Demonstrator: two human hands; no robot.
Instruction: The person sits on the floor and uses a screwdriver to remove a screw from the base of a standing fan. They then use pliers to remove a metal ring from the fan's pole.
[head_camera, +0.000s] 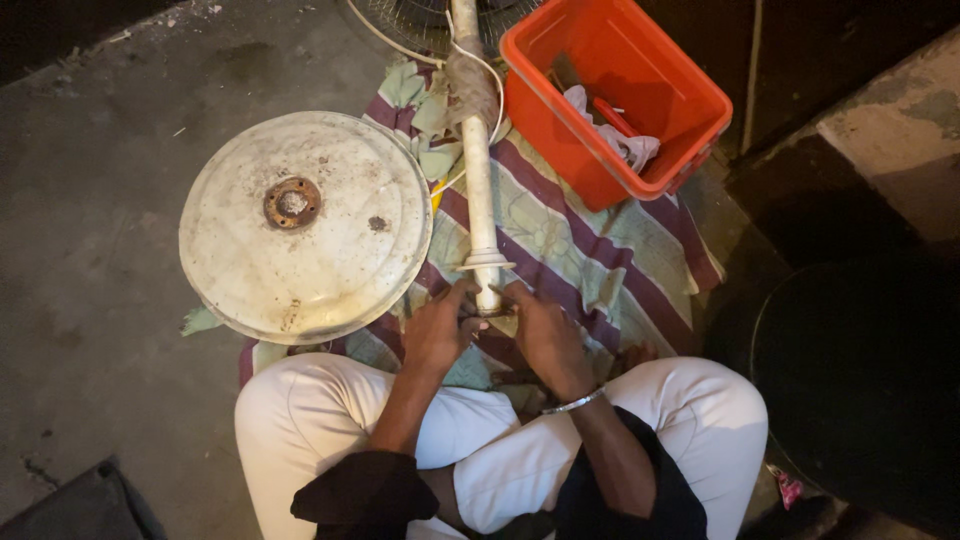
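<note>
Two hands at the near end of a long off-white plastic fan pole (478, 180), which lies lengthwise on a striped maroon-and-green cloth (590, 250) spread on the concrete floor (90, 250). Left hand (437, 332): fingers curled against the pole's end. Right hand (545, 335): fingers closed on the same end. Just left: round dirty white metal base disc (305, 225). Upper right: red plastic tub (615, 95) holding oddments.

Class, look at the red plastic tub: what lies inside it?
Inside the red tub lie crumpled white cloth and a red-handled tool. A dark item sits further back; the tub's bottom is covered.
</note>
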